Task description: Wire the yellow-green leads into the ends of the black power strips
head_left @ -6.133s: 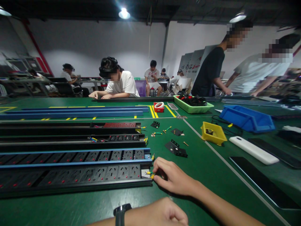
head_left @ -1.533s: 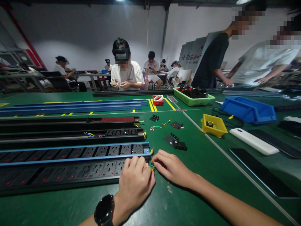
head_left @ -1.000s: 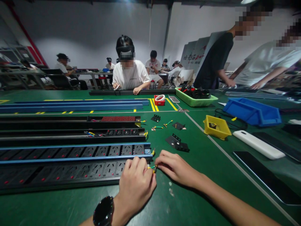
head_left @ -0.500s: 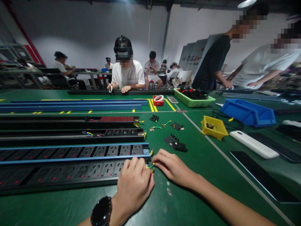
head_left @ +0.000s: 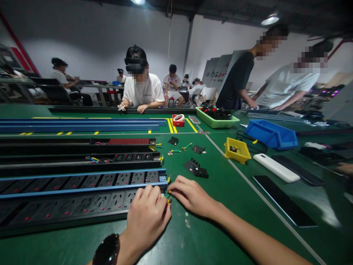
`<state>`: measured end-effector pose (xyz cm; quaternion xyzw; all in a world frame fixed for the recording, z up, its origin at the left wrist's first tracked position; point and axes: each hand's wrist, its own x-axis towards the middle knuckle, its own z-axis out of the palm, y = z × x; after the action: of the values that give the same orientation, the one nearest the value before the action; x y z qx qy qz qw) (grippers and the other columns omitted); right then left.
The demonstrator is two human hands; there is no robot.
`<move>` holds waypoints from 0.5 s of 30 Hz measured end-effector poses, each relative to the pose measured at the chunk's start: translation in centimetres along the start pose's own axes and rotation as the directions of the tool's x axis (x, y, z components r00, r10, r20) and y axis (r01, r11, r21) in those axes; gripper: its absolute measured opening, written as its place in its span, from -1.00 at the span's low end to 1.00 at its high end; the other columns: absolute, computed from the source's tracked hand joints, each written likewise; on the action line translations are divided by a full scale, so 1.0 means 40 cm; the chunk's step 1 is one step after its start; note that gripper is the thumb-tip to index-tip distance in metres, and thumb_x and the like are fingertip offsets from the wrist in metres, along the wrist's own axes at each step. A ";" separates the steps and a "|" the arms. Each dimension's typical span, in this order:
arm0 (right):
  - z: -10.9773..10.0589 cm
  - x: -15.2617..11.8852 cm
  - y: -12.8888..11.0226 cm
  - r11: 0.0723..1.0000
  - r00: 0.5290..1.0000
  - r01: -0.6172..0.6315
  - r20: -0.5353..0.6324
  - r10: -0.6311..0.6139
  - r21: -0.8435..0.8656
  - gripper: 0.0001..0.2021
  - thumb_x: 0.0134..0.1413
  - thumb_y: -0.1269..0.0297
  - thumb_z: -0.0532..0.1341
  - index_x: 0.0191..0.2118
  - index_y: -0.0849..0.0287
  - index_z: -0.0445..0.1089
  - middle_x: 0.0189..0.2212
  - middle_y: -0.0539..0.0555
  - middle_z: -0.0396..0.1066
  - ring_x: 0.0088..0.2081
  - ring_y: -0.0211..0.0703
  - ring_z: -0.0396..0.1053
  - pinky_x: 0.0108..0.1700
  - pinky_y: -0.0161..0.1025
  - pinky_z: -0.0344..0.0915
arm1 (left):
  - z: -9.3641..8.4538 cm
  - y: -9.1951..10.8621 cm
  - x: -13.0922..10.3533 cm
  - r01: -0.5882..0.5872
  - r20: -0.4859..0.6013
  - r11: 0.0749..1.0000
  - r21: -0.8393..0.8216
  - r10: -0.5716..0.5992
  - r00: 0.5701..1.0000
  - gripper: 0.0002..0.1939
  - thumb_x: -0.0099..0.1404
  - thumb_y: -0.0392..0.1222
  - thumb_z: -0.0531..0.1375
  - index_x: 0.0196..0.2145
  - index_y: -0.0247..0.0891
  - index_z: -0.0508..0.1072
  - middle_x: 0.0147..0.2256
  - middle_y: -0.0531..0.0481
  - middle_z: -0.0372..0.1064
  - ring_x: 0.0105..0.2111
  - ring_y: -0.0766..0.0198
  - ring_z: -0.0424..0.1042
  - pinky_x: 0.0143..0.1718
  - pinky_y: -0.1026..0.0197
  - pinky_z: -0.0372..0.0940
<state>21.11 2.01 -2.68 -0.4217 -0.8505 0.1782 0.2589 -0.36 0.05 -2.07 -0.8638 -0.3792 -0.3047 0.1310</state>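
Here, both hands meet at the right-hand end of a black socket strip [head_left: 102, 204] on the green bench [head_left: 165, 246]. Green-and-yellow wire [head_left: 168, 195] at that end, lying in the narrow gap between the two sets of fingers. Right hand [head_left: 190, 195]: thumb and forefinger pinched together on the wire's outer end, the other fingers curled in behind. Left hand [head_left: 147, 217]: laid over the strip's end, knuckles up; fingertips hidden beneath, so cannot tell whether they grip wire or strip. Dark watch [head_left: 107, 250] on the left wrist.

Blue-edged socket strip [head_left: 77, 190] runs alongside, just past the left knuckles; its yellow-tipped lead [head_left: 168, 179] sticks out near the right fingertips. Beyond the right fingers: black brackets [head_left: 201, 172], and past them short loose wires [head_left: 175, 151]. Yellow bin [head_left: 242, 158] farther out, to the right of these fingers. White case [head_left: 277, 169] and dark flat panel [head_left: 284, 200] lie to the right, well apart from them. Across the bench, a person in a white shirt [head_left: 145, 90], far from the fingers.
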 end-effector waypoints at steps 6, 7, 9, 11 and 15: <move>0.008 0.001 -0.001 1.000 0.999 -0.023 -0.026 0.023 -0.009 -0.83 0.43 0.36 0.15 0.00 0.09 0.47 -0.19 0.08 0.42 -0.17 -0.13 0.46 -0.13 -0.25 0.34 | 0.001 0.002 0.001 0.005 -0.007 1.000 0.011 -0.005 1.000 -0.82 0.35 -0.27 0.20 -0.44 -0.20 0.46 -0.41 -0.04 0.31 -0.33 0.11 0.24 -0.29 0.05 0.01; 0.007 0.000 -0.001 1.000 0.999 -0.026 -0.027 0.025 -0.011 -0.83 0.43 0.36 0.15 0.00 0.09 0.47 -0.19 0.08 0.43 -0.17 -0.13 0.46 -0.13 -0.25 0.34 | 0.001 0.002 0.001 0.005 -0.010 1.000 0.013 -0.005 1.000 -0.82 0.35 -0.27 0.20 -0.44 -0.20 0.46 -0.41 -0.03 0.31 -0.33 0.11 0.24 -0.29 0.06 0.01; 0.007 0.000 -0.002 0.999 0.999 -0.027 -0.025 0.027 -0.018 -0.83 0.43 0.35 0.14 -0.01 0.10 0.47 -0.19 0.09 0.43 -0.18 -0.13 0.46 -0.14 -0.25 0.34 | 0.002 0.002 0.002 0.005 -0.013 1.000 0.018 -0.004 1.000 -0.82 0.34 -0.27 0.21 -0.45 -0.20 0.46 -0.41 -0.03 0.31 -0.33 0.11 0.24 -0.29 0.06 0.02; 0.006 0.000 -0.002 0.999 1.000 -0.023 -0.021 0.023 -0.023 -0.83 0.43 0.35 0.14 -0.01 0.10 0.47 -0.19 0.08 0.43 -0.19 -0.13 0.46 -0.14 -0.25 0.34 | 0.002 0.001 0.002 0.003 -0.014 1.000 0.021 -0.003 1.000 -0.83 0.33 -0.27 0.21 -0.44 -0.20 0.46 -0.41 -0.03 0.31 -0.33 0.11 0.24 -0.29 0.06 0.01; 0.009 -0.001 -0.002 0.999 0.999 -0.031 -0.021 0.030 -0.021 -0.83 0.43 0.35 0.15 -0.02 0.09 0.48 -0.20 0.08 0.44 -0.18 -0.12 0.46 -0.14 -0.25 0.34 | 0.000 0.001 0.002 0.004 -0.010 1.000 0.021 -0.003 1.000 -0.84 0.33 -0.27 0.22 -0.44 -0.20 0.46 -0.41 -0.03 0.31 -0.33 0.11 0.24 -0.29 0.07 0.01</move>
<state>20.88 1.89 -2.94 -0.4393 -0.8430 0.1685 0.2606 -0.30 0.07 -2.05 -0.8602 -0.3831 -0.3054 0.1414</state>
